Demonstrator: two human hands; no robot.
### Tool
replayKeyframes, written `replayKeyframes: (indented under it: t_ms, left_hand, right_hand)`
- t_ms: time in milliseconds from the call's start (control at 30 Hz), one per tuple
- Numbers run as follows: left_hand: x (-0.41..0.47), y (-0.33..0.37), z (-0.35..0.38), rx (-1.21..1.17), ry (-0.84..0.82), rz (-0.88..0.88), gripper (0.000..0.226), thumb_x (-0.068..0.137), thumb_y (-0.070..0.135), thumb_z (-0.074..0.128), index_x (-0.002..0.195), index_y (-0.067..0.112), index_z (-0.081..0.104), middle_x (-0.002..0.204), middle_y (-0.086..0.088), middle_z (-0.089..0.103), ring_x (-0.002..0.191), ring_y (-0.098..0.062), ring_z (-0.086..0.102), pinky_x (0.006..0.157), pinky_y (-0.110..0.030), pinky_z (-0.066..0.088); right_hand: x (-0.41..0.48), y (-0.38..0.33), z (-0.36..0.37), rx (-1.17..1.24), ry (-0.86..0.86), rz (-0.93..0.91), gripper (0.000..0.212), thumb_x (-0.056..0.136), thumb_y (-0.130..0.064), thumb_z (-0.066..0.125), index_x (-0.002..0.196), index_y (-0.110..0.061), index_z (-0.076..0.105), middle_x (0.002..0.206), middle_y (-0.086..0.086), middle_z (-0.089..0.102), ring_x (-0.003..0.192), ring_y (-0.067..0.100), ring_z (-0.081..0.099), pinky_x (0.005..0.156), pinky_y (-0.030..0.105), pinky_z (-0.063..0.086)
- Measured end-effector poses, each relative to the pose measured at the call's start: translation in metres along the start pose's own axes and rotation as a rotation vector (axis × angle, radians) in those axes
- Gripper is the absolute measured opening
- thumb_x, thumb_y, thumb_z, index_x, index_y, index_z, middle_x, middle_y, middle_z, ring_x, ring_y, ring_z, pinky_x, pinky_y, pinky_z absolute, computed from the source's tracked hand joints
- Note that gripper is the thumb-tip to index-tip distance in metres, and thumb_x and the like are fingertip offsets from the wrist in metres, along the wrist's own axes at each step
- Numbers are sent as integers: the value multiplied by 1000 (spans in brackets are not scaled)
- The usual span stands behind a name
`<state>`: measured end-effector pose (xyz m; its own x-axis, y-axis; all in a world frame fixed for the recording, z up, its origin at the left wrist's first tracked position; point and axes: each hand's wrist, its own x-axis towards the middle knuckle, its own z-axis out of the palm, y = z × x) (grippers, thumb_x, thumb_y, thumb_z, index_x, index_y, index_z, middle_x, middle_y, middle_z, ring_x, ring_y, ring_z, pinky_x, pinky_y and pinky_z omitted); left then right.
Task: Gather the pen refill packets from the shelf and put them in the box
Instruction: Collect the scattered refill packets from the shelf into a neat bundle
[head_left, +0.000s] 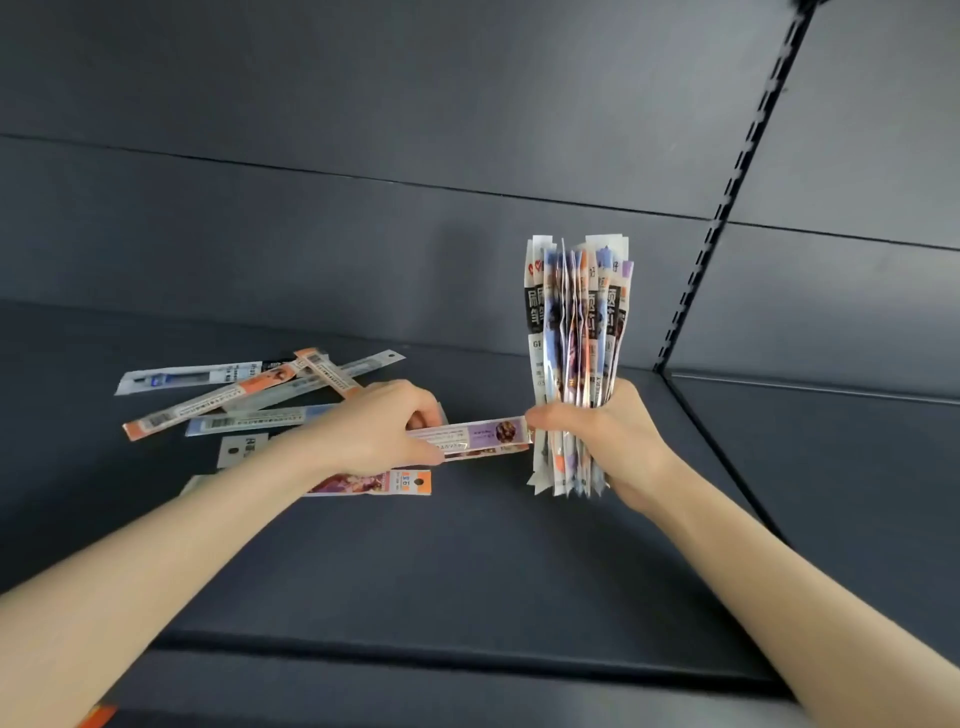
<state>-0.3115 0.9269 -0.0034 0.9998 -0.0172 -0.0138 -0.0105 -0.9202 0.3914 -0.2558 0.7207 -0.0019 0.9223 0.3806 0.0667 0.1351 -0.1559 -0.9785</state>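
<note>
My right hand (602, 434) grips a thick upright bundle of pen refill packets (576, 332) above the dark shelf (467, 561). My left hand (379, 431) pinches a purple-and-white refill packet (478, 436) held flat, its right end touching the bundle near my right thumb. Several loose packets (244, 395) lie scattered on the shelf to the left, orange, blue and clear ones. Another orange-ended packet (384, 483) lies under my left wrist. No box is in view.
The shelf's dark back panel (363, 234) rises behind the packets. A slotted upright rail (727, 197) runs diagonally at the right, beside a neighbouring shelf section (831, 467). The shelf's front lip (415, 654) runs below my forearms.
</note>
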Motion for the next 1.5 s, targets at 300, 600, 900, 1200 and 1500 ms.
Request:
replayKeyframes:
  t_ms: [300, 600, 900, 1200, 1500]
  left_hand:
    - [12, 11, -22, -453, 356, -78, 16, 83, 15, 68, 99, 19, 68, 92, 2, 71, 82, -15, 65, 67, -28, 49]
    - [0, 35, 1, -1158, 284, -31, 29, 75, 0, 73, 97, 18, 70, 96, -5, 75, 95, -23, 69, 88, -38, 51]
    - [-3, 31, 21, -1033, 202, 8, 35, 70, -6, 75, 100, 13, 70, 94, -6, 75, 94, -28, 67, 87, -37, 54]
    - [-9, 36, 25, -999, 257, 105, 13, 79, -1, 70, 89, 7, 70, 88, -10, 74, 86, -20, 72, 77, -25, 57]
    - [0, 61, -10, -1080, 150, 242, 34, 76, 39, 71, 109, 31, 66, 110, 12, 71, 108, -7, 63, 99, -30, 46]
  right_hand:
    - [-1, 0, -3, 58, 63, -38, 17, 67, -6, 76, 80, -7, 65, 79, 11, 65, 75, 25, 65, 69, 34, 53]
    - [2, -1, 6, 108, -40, -55, 42, 59, -12, 73, 100, -6, 68, 104, 14, 72, 100, 29, 69, 96, 49, 50]
    - [-5, 7, 7, 149, -65, -87, 41, 62, -8, 70, 103, -12, 71, 105, 6, 74, 99, 22, 70, 96, 45, 51]
    - [-3, 11, 7, 181, -65, -124, 29, 63, -4, 74, 89, -15, 70, 82, -1, 75, 84, 19, 72, 76, 33, 58]
    - [-5, 8, 9, 152, -112, -179, 30, 67, 2, 74, 87, -18, 67, 70, -10, 71, 74, 7, 69, 68, 21, 54]
